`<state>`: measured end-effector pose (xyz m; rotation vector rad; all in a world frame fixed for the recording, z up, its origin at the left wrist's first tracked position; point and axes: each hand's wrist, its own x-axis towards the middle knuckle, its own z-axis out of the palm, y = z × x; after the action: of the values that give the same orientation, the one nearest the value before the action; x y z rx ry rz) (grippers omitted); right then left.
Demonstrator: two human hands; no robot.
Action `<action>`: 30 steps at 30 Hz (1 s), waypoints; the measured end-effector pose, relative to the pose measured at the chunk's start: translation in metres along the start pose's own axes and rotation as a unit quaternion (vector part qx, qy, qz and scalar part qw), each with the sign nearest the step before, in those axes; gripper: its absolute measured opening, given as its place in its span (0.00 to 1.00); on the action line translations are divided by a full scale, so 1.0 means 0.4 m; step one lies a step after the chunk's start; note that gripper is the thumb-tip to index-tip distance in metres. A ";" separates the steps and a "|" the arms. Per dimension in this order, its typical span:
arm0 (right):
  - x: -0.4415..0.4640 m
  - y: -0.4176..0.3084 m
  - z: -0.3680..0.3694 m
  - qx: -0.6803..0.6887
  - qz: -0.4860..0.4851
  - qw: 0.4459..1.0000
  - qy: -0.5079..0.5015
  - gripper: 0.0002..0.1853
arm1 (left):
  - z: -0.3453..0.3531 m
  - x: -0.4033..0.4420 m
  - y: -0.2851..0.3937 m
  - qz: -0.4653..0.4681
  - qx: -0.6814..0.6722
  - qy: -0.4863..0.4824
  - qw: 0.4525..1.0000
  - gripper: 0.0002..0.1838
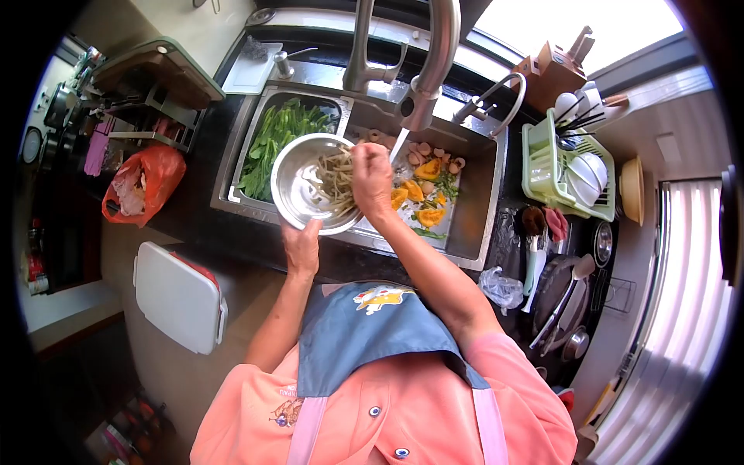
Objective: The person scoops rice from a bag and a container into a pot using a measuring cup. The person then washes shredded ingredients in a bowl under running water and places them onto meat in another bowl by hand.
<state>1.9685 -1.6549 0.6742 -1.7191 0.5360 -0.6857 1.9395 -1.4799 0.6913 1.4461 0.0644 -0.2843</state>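
A shiny metal bowl [290, 186] is held over the middle of the sink, slightly tilted. My left hand [301, 248] grips its near rim, thumb on top and the other fingers hidden beneath. Pale greenish-brown strips of food [332, 183] lie at the bowl's right side. My right hand [372, 180] is over the right rim, its fingers curled against the strips. Water runs from the faucet [421, 97] just right of this hand. Leafy greens [283, 132] fill the left basin. Orange scraps [428, 217] and eggshells [425, 151] lie in the right basin.
A green dish rack [562, 174] with bowls stands right of the sink [474, 225]. Beyond it is a knife block [556, 74]. Brushes [535, 248] and a plastic bag [501, 289] lie on the right counter. A red bag [151, 182] and a white-lidded bin [178, 298] are at left.
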 end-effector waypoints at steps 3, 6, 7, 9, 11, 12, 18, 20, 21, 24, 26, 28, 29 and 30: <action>-0.021 -0.012 -0.045 -0.181 -0.209 0.949 -0.149 0.07 | 0.045 -0.010 -0.013 -0.110 -0.145 -0.012 0.983 0.35; -0.066 -0.031 -0.089 -0.332 -0.228 0.866 -0.296 0.13 | 0.050 -0.008 -0.037 -0.127 -0.129 -0.089 0.979 0.36; -0.080 -0.047 -0.108 -0.358 -0.218 0.852 -0.314 0.14 | 0.059 -0.016 -0.023 -0.148 -0.125 -0.096 0.976 0.36; -0.084 -0.109 -0.151 -0.348 -0.251 0.858 -0.282 0.13 | 0.070 -0.026 -0.011 -0.142 -0.150 -0.112 0.972 0.35; -0.060 -0.210 -0.209 -0.336 -0.235 0.856 -0.315 0.12 | 0.054 -0.023 0.000 -0.151 -0.075 -0.145 0.975 0.35; -0.057 -0.220 -0.220 -0.268 -0.202 0.891 -0.307 0.13 | 0.053 -0.023 0.012 -0.155 -0.037 -0.163 0.974 0.35; -0.032 -0.289 -0.302 -0.306 -0.225 0.895 -0.232 0.12 | 0.075 -0.043 0.098 -0.087 -0.071 -0.198 0.974 0.38; -0.039 -0.342 -0.323 -0.248 -0.194 0.926 -0.209 0.09 | 0.055 -0.061 0.125 -0.096 -0.068 -0.195 0.974 0.38; -0.043 -0.354 -0.334 -0.227 -0.180 0.934 -0.209 0.07 | 0.046 -0.064 0.135 -0.090 -0.062 -0.198 0.974 0.37; -0.056 -0.413 -0.340 -0.208 -0.218 0.929 -0.217 0.06 | 0.026 -0.079 0.157 -0.073 -0.049 -0.208 0.974 0.37; -0.067 -0.407 -0.319 -0.168 -0.225 0.932 -0.229 0.05 | 0.025 -0.084 0.172 -0.076 -0.034 -0.210 0.974 0.38; -0.068 -0.345 -0.316 -0.339 -0.193 0.892 -0.227 0.05 | 0.028 -0.089 0.183 -0.062 -0.021 -0.220 0.973 0.39; -0.063 -0.307 -0.320 -0.396 -0.186 0.871 -0.225 0.06 | 0.030 -0.090 0.188 -0.047 -0.016 -0.224 0.973 0.40; -0.059 -0.299 -0.327 -0.397 -0.178 0.870 -0.230 0.06 | 0.033 -0.089 0.188 -0.032 -0.013 -0.224 0.974 0.40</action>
<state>1.8614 -1.7017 0.8094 -2.7088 0.1479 -0.2704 1.9208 -1.4802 0.7736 1.3252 -0.2523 -0.6541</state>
